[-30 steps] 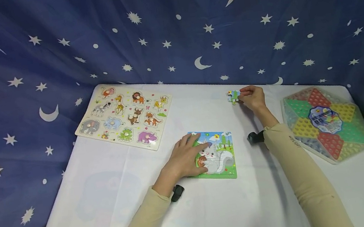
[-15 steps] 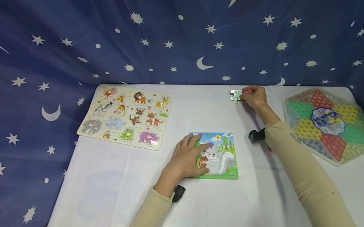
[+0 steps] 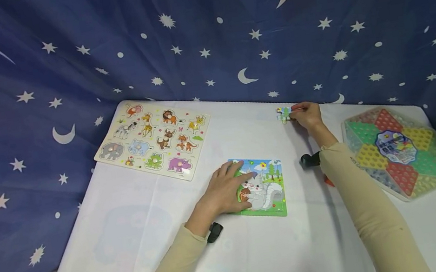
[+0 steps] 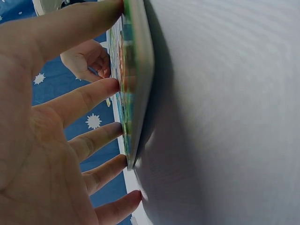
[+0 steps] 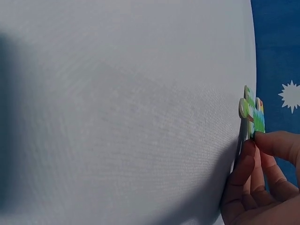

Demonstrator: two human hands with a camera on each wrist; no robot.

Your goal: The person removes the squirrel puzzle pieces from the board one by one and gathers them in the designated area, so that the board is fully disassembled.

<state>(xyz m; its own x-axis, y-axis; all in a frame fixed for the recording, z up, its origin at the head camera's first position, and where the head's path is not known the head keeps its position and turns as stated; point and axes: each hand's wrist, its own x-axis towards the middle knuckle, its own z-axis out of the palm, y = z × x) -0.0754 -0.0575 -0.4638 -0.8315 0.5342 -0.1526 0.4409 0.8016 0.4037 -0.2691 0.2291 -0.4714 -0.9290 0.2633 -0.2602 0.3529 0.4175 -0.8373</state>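
A square jigsaw puzzle [image 3: 271, 194] with a grey squirrel on a green and blue ground lies mid-table in the head view. My left hand [image 3: 226, 189] rests on its left part with spread fingers, covering some of the picture. In the left wrist view, the thumb and several fingertips of that left hand [image 4: 51, 126] touch the puzzle [image 4: 136, 84], seen edge-on. Near the table's far edge, my right hand [image 3: 307, 115] pinches a jigsaw piece [image 3: 284, 114] between thumb and fingers. The right wrist view shows the piece [image 5: 253, 112] tilted up, with green, white and blue print.
A board of animal peg pieces [image 3: 147, 142] lies at the back left. At the right is a clear hexagonal box [image 3: 398, 151] with red, green and yellow sections. A small red-orange thing [image 3: 328, 181] is partly hidden by the right sleeve. A starry blue curtain [image 3: 202, 30] hangs behind the table.
The jigsaw piece in my right hand has changed tilt, with a glare on it half a second ago. The red-orange thing shows more beside the sleeve. My left hand stays on the puzzle.
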